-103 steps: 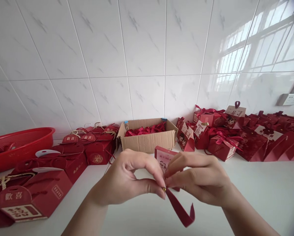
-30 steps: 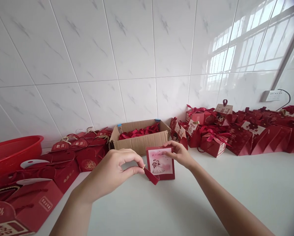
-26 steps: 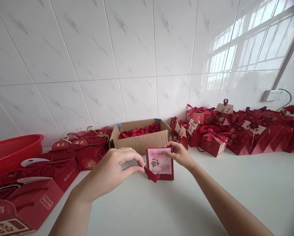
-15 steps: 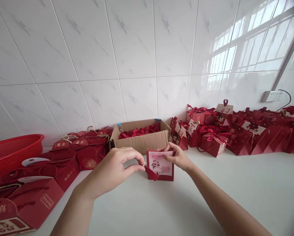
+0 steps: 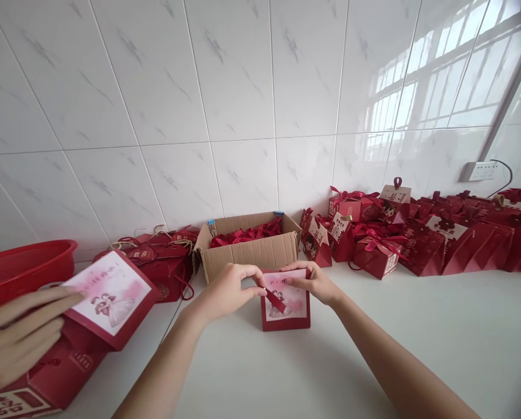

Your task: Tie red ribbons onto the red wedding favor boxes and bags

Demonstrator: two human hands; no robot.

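We see open white counter [image 5: 417, 337] across the lower right of the frame, bare from the forearms out to the right edge. Along the tiled wall the room closes in. A cardboard box [image 5: 252, 253] sits at centre, a row of red gift boxes [image 5: 417, 244] runs to the right edge, and more red boxes [image 5: 164, 262] and a red basket [image 5: 25, 270] crowd the left. At the lower left another person's hand [image 5: 16, 337] reaches in with its fingers spread flat along a second picture box [image 5: 110, 298], which is tilted up over the boxes there.

Just in front of the cardboard box, at frame centre, the small red box [image 5: 285, 305] stands upright on the counter. The left hand [image 5: 228, 289] is curled, its thumb and forefinger pinched shut on the upper end of a ribbon strip [image 5: 276, 301] that lies slanting across the box's front. The right hand [image 5: 311, 281] is closed over the box's top right edge, thumb on the front and fingers behind. Both forearms stretch in from the bottom edge and meet at the box.

The small box is matte red card with a pale pink printed panel showing a couple. The ribbon is dark red, narrow and flat. The carton is plain brown corrugated board filled with red ribbon. The wall tiles are glossy white with grey veins.
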